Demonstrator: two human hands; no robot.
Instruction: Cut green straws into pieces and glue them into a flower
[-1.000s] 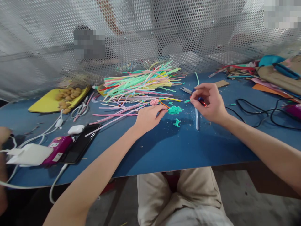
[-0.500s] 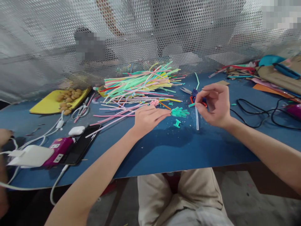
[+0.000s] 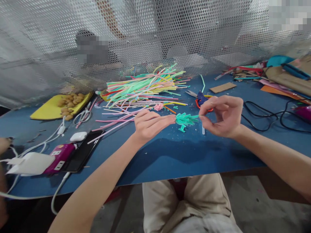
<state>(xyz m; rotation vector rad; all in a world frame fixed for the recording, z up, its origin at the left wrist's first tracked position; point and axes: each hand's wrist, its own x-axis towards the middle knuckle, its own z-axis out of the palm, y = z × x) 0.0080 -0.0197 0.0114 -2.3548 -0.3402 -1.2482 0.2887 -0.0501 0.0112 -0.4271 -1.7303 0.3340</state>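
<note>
My left hand [image 3: 152,124] is closed in a pinch on the base of a spiky cluster of teal straw pieces [image 3: 184,119], held above the blue table [image 3: 165,158]. My right hand [image 3: 222,116] pinches the end of a short teal straw piece [image 3: 196,117], whose other end meets the cluster's tip. Below the cluster lies a small teal straw connector [image 3: 182,128]. A clear strip [image 3: 203,130] shows partly under my right hand. Just behind that hand are scissors [image 3: 191,93] and a blue-handled tool [image 3: 200,96], their handles partly covered.
A pile of coloured straws [image 3: 145,85] lies at the back, a pink straw cluster [image 3: 158,106] before it. Left are a phone [image 3: 84,152], a purple power strip [image 3: 59,157] and yellow paper [image 3: 47,108]. A black cable [image 3: 259,115] coils right. Another person's hand [image 3: 4,145] shows far left.
My right hand has brought its teal straw piece left and slightly down, from apart to meeting the cluster. My left hand still grips the cluster. The cardboard piece behind is now more exposed.
</note>
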